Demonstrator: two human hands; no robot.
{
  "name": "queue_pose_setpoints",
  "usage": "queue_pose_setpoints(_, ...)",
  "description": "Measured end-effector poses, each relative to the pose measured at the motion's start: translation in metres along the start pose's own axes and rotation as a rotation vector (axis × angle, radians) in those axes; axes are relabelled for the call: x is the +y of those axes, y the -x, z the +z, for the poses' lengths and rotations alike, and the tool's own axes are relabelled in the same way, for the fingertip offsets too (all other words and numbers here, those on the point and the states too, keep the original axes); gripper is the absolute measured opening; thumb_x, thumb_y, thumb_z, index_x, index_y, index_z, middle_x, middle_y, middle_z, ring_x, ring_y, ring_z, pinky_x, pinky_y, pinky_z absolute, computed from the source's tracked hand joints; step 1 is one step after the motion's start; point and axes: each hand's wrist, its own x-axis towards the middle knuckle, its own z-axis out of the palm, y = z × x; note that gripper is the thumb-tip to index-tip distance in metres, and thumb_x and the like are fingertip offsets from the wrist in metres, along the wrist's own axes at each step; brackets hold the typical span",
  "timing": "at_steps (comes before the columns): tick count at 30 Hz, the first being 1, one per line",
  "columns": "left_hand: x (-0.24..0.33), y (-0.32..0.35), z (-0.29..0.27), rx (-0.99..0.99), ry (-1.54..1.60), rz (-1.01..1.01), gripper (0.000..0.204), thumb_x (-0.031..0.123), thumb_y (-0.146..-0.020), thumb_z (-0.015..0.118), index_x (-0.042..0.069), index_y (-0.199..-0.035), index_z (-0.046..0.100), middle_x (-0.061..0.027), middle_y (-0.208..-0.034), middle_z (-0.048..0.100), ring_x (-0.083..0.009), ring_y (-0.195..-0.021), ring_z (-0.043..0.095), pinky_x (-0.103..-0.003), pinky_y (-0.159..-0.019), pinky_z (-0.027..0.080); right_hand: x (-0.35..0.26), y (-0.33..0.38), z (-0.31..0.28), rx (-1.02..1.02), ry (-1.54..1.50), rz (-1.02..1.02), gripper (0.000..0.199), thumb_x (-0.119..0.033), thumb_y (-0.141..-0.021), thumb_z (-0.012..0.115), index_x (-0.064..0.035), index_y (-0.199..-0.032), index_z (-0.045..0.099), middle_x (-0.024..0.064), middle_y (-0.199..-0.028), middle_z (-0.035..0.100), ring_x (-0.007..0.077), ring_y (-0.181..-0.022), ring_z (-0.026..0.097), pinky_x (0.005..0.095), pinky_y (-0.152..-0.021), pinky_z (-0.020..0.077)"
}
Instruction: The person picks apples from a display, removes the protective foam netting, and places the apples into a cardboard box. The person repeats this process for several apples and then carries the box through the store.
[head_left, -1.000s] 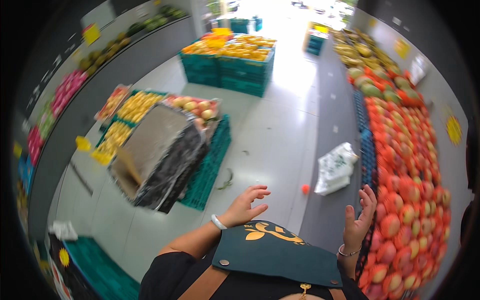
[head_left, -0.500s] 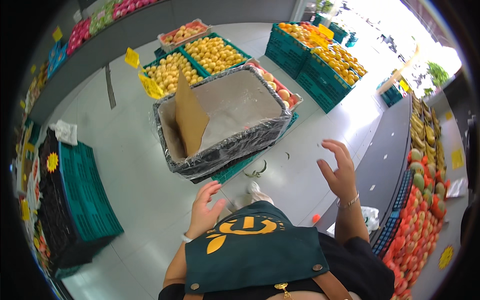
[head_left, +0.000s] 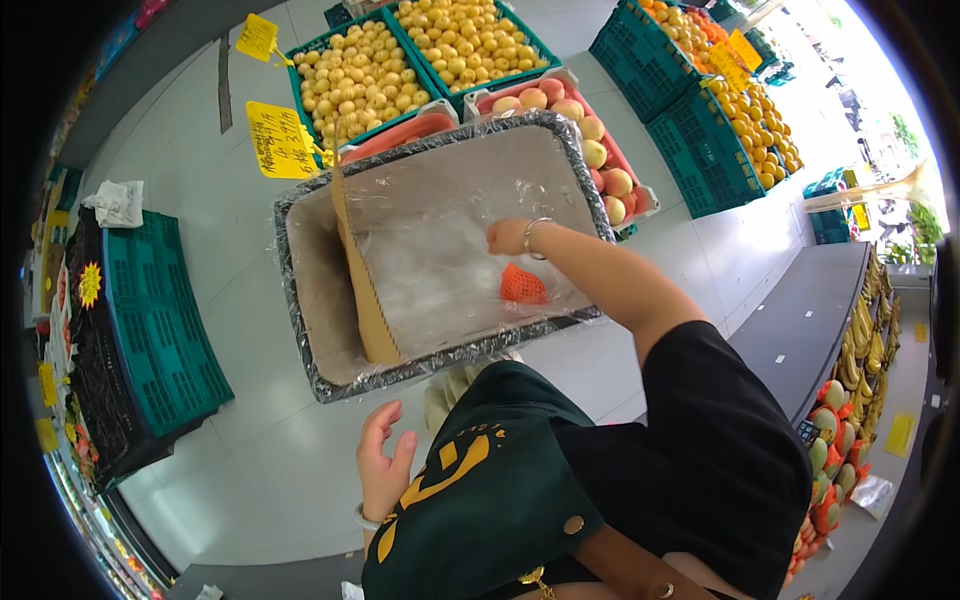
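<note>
My right hand [head_left: 508, 237] reaches out over the big cardboard box [head_left: 330, 290] in front of me, fingers curled in loosely and closed on nothing that I can see; a thin bracelet sits at the wrist. The box is lined with clear plastic film [head_left: 440, 270], which hangs over its rim, and a cardboard flap [head_left: 358, 270] stands up inside it toward the left. Just below my hand, near the box's front right corner, a small orange net bag [head_left: 523, 286] lies on the film, close to my fingers but not touching them. My left hand [head_left: 384, 468] hangs low by my green apron [head_left: 480, 500], fingers spread a little and holding nothing, well apart from the box. Beyond the box stand green crates of yellow fruit [head_left: 365, 75], each with a yellow price tag [head_left: 281, 140], and a pink tray of peaches [head_left: 600, 150] sits just behind the box's far right edge. More green crates of oranges [head_left: 740, 95] stand farther right. To my left is a dark stack topped by a green crate [head_left: 160, 330], with a white cloth [head_left: 118, 203] lying at its far end. The floor [head_left: 240, 420] is pale tile.
</note>
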Motion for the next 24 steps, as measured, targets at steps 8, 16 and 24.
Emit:
queue_pose_setpoints(8,0.022,-0.019,0.009,0.139,-0.044,-0.136,0.041,0.01,-0.079,0.061,0.005,-0.119,0.052,-0.0102,-0.118,0.055,-0.0216,-0.104,0.054,-0.033,-0.087,0.041,0.002,-0.023,0.097,-0.213,0.289,0.177,0.07,-0.027,-0.063,0.071,-0.0015,-0.124,0.047,0.0186,-0.114,0.058,0.0318,-0.102,0.059,0.0429,-0.081,0.0505)
queue_pose_setpoints(16,0.019,-0.024,0.018,0.06,0.225,-0.136,0.037,0.013,-0.082,0.061,0.003,-0.117,0.053,-0.0086,-0.116,0.057,-0.0189,-0.104,0.053,-0.031,-0.088,0.04,0.006,-0.014,0.007,-0.386,-0.333,0.348,0.081,-0.037,-0.061,0.073,-0.0033,-0.127,0.04,0.0142,-0.115,0.056,0.0291,-0.096,0.06,0.0358,-0.075,0.0521)
queue_pose_setpoints(24,0.041,-0.06,0.022,-0.585,0.373,-0.062,0.05,0.017,-0.089,0.056,0.005,-0.134,0.038,-0.0105,-0.129,0.047,-0.0198,-0.115,0.047,-0.032,-0.092,0.042,-0.054,0.104,-0.051,-0.082,-1.285,-0.361,0.052,-0.033,-0.084,0.057,-0.0097,-0.127,0.04,0.0079,-0.113,0.054,0.0181,-0.098,0.056,0.0346,-0.073,0.0511)
